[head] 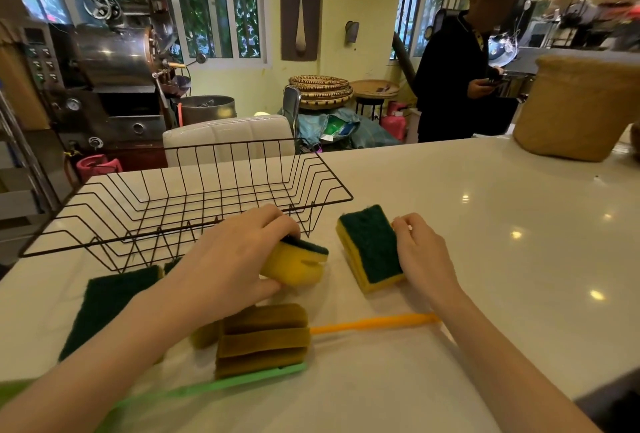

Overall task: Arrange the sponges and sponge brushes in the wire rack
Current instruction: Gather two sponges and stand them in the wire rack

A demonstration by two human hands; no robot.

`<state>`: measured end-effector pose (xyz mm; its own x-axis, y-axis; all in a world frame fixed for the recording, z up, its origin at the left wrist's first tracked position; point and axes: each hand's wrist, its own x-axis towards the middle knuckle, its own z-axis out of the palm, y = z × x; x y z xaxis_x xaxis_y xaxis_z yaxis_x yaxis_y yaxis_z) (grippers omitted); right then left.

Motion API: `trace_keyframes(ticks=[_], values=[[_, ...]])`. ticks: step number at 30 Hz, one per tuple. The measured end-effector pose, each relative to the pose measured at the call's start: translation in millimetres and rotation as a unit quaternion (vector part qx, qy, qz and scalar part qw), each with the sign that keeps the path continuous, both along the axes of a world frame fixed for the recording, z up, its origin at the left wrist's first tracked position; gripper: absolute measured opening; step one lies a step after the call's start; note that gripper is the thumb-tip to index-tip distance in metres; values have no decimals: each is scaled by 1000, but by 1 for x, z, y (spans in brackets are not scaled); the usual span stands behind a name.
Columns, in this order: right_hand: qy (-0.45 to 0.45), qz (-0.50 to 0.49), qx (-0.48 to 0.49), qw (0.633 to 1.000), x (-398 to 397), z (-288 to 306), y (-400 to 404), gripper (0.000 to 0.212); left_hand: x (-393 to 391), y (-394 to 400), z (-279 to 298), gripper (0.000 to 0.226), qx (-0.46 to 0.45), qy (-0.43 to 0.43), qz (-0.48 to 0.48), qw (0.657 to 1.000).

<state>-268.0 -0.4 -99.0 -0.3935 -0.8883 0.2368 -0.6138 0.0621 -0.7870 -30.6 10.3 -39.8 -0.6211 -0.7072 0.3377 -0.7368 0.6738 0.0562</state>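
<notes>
A dark wire rack [180,204] stands empty at the back left of the white counter. My left hand [235,256] grips a yellow sponge [294,264] with a green scouring top, just in front of the rack. My right hand [420,252] holds the right edge of a second yellow and green sponge [370,249], which is tilted up on its side. Near me lie two sponge brushes: one with an orange handle [374,323], one with a green handle [242,382], their brown sponge heads [263,339] side by side. A flat green scouring pad [107,304] lies at left.
A woven brown basket [575,106] stands at the counter's far right. Behind the counter a person in dark clothes [457,72] stands by a white chair back [228,136] and a metal roasting machine [114,61]. The counter edge drops off at right front.
</notes>
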Motion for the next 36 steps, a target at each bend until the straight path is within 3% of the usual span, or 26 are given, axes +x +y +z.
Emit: trace_keyframes(ticks=[9, 12, 16, 20, 27, 32, 36], values=[[85, -5, 86, 993, 1, -2, 0, 36, -36, -11, -6, 54, -31, -87, -31, 995], [78, 12, 47, 996, 1, 0, 1, 33, -40, -14, -13, 56, -18, -109, -42, 993], [103, 98, -41, 989, 4, 2, 3, 29, -40, -19, -18, 51, 77, -109, -54, 990], [129, 168, -33, 977, 8, 2, 4, 26, -43, -23, -15, 45, 115, -114, -55, 985], [90, 264, 80, 957, 5, 18, 5, 27, -55, -45, 3, 42, 281, -168, -43, 944], [155, 336, 200, 907, -7, 42, 9, 60, -58, -52, 6, 42, 281, -170, -66, 942], [215, 341, 223, 888, -14, 55, 7, 61, -56, -48, 20, 43, 285, -139, -80, 945]])
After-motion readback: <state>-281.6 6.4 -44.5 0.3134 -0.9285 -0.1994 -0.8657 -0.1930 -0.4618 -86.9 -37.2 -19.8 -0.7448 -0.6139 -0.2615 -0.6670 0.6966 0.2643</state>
